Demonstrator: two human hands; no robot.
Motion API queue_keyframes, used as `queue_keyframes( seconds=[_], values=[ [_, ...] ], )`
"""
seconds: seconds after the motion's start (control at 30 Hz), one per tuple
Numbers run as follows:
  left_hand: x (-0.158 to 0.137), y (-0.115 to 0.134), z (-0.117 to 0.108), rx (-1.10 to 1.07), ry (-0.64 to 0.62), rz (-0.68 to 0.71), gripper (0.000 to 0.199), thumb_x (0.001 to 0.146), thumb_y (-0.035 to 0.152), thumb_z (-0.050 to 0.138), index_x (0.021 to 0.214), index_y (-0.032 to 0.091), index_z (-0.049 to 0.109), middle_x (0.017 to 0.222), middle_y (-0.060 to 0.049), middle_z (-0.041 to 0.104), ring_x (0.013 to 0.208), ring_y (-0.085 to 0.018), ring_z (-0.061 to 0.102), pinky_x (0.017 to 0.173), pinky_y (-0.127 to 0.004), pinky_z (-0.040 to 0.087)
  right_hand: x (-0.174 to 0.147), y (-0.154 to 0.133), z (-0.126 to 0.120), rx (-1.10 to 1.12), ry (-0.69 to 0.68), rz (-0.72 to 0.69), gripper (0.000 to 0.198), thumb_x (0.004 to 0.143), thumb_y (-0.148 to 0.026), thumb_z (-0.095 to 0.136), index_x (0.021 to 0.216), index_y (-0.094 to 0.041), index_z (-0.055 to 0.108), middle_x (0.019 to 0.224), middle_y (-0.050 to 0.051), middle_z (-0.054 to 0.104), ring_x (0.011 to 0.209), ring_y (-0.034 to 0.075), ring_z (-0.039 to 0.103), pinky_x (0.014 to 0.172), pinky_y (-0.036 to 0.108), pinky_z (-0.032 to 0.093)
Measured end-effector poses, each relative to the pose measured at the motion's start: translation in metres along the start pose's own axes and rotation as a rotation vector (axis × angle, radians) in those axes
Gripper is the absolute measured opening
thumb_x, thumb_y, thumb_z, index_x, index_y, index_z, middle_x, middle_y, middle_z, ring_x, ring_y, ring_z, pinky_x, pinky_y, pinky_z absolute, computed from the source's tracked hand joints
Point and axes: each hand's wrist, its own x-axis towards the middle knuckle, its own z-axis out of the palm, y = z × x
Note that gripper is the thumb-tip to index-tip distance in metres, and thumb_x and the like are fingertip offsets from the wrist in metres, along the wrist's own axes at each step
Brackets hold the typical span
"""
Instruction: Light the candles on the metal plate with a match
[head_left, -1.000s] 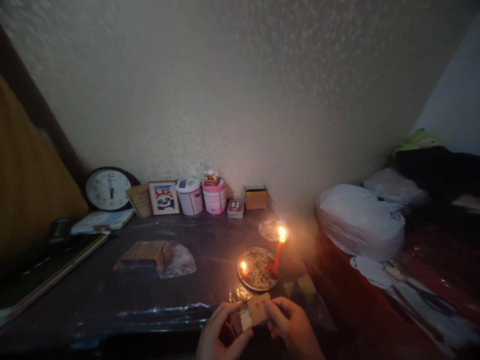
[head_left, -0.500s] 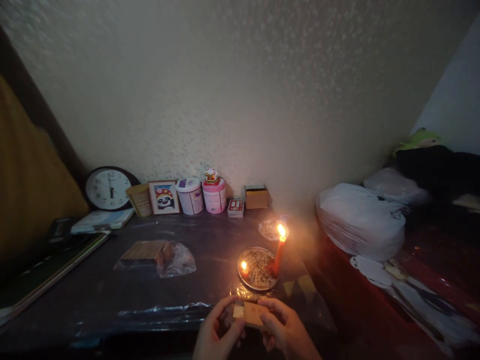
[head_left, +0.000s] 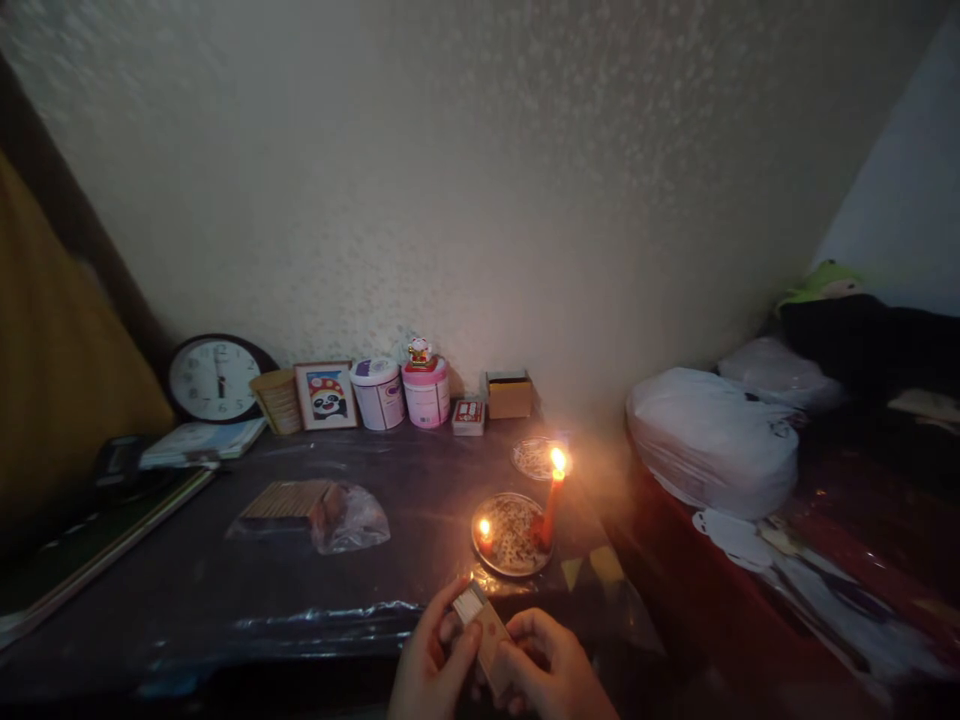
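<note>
Matchbox [head_left: 482, 628] pinched between left hand [head_left: 431, 665] and right hand [head_left: 551, 675] at the worktop [head_left: 187, 590] edge, drawer slid part-open — just before the dish [head_left: 512, 535] with 2 lit candles. Step judged: drawing 1 match; fine fingertip pinch called for.

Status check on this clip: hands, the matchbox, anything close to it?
Left hand and right hand both grip the matchbox, drawer slid partly open. Lit tall candle and short candle on plate just beyond. Nothing between.

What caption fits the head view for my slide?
Both hands, left hand and right hand, hold an open matchbox before a plate with two lit candles.
</note>
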Motion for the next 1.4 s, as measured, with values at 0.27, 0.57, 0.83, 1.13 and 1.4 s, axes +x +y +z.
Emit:
queue_keyframes(
  seconds=[0.27,0.57,0.83,1.13,1.4],
  values=[
    [0.000,-0.013,-0.002,0.104,-0.084,0.063,0.048,0.074,0.036,0.070,0.114,0.014,0.058,0.092,-0.011,0.073,0.085,-0.024,0.066,0.075,-0.032,0.050,-0.014,-0.023,-0.010,-0.473,0.241,-0.283,0.020,0.086,-0.034,0.053,0.080,-0.017,0.062,0.078,0.004,0.067,0.075,0.019,0.064,0.070,0.027,0.046],
    [-0.002,-0.029,0.003,0.260,-0.127,0.134,0.041,0.069,0.024,0.062,0.109,0.013,0.062,0.099,-0.013,0.075,0.089,-0.025,0.069,0.080,-0.034,0.052,-0.012,-0.020,-0.006,-0.586,0.084,-0.390,0.020,0.084,-0.020,0.051,0.078,-0.017,0.070,0.078,0.004,0.057,0.066,0.015,0.058,0.059,0.023,0.044],
    [-0.003,-0.022,0.004,0.296,-0.156,0.131,0.045,0.064,0.015,0.060,0.109,0.013,0.063,0.100,-0.012,0.074,0.084,-0.022,0.069,0.079,-0.032,0.052,-0.007,-0.009,-0.011,-0.584,0.064,-0.465,0.023,0.081,-0.012,0.049,0.085,-0.018,0.071,0.081,0.003,0.053,0.069,0.014,0.056,0.061,0.021,0.045],
    [0.001,-0.031,-0.001,0.307,-0.202,0.130,0.044,0.069,0.020,0.059,0.112,0.013,0.060,0.091,-0.011,0.074,0.077,-0.021,0.067,0.077,-0.034,0.052,-0.007,-0.012,-0.012,-0.598,0.074,-0.469,0.024,0.083,-0.013,0.048,0.084,-0.019,0.071,0.082,0.003,0.051,0.073,0.014,0.056,0.065,0.022,0.046],
    [-0.003,-0.024,0.004,0.253,-0.195,0.101,0.045,0.065,0.018,0.060,0.110,0.015,0.061,0.088,-0.009,0.074,0.076,-0.021,0.067,0.073,-0.031,0.051,-0.007,-0.011,-0.012,-0.638,0.040,-0.499,0.026,0.080,-0.010,0.048,0.085,-0.020,0.071,0.084,0.003,0.052,0.074,0.015,0.057,0.065,0.022,0.046]
  ],
)
